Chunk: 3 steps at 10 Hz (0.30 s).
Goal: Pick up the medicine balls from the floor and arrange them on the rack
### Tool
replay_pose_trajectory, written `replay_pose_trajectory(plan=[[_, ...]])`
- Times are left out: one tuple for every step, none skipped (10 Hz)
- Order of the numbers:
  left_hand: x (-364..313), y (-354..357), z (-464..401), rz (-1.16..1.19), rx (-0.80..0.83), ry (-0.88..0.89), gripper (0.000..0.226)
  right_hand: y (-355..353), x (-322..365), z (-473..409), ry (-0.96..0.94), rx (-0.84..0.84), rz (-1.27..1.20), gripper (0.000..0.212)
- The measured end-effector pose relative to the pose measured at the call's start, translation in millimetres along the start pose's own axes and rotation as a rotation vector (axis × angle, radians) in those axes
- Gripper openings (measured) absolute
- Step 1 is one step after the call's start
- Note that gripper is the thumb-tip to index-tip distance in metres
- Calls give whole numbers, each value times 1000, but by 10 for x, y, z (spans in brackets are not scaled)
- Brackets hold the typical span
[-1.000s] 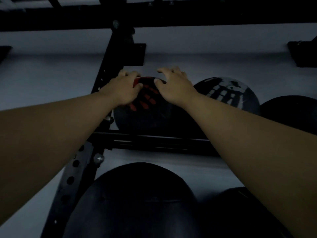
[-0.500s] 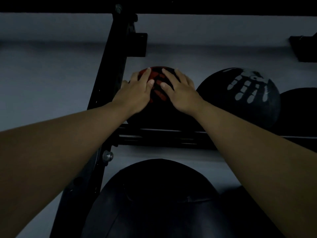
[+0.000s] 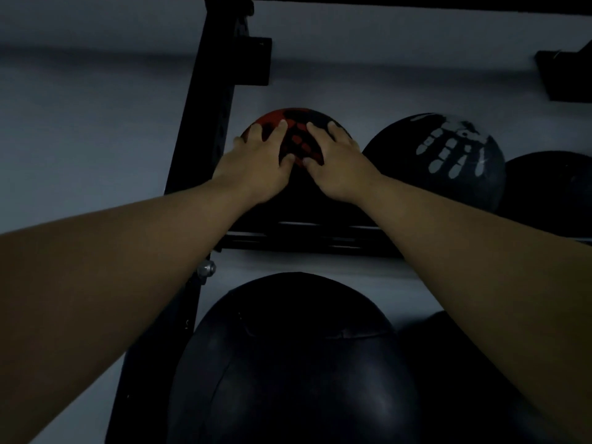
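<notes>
Both hands lie flat on the near top of a black medicine ball with a red handprint (image 3: 299, 144). The left hand (image 3: 259, 165) has its fingers spread wide over the ball's left shoulder, thumb angled inward; the right hand (image 3: 336, 161) mirrors it on the right, fingers splayed, thumb tip close to the other thumb. Neither hand curls around the ball: they press on it palm-down, open, with the red print showing in the gap between them. Bare forearms run back to the lower corners of the frame.

The ball sits on the rack's upper rail (image 3: 307, 238), a pair of dark metal bars, at the left end next to the black upright post (image 3: 205, 123), which has a row of holes and a shiny bolt head lower down. Its surface looks matte and rubbery. Just to its right rests a second round black ball with a pale grey handprint (image 3: 442, 161), and beyond that a third dark ball (image 3: 551, 187), partly cut off by the frame edge.

Below the rail, a large smooth black ball (image 3: 294, 363) with faint seams and a dull sheen fills the lower centre; another dark shape to its right is mostly hidden by the right forearm. The lighting is dim, so fine texture is hard to read. A pale wall (image 3: 96, 123) lies behind.
</notes>
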<state>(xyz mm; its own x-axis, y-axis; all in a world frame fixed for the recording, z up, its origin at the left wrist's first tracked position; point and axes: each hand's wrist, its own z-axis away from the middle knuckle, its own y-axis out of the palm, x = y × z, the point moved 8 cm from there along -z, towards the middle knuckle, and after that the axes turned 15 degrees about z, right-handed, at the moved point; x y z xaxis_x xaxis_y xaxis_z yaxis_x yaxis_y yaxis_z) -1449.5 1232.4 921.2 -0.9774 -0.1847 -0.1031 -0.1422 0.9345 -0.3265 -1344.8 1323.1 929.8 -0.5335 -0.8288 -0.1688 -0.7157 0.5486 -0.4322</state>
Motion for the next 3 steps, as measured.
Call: replay_pose_trajectory(plan=[[-47,16,125,-72,26,6,79,-63,-18,191,-9,34,100,73],[-153,40,385,-200,63,36,82,-146,-47,534,-66,31,363,71],[-274,130,572,-235,154,81,76,-167,-88,738,-100,73,362,63]])
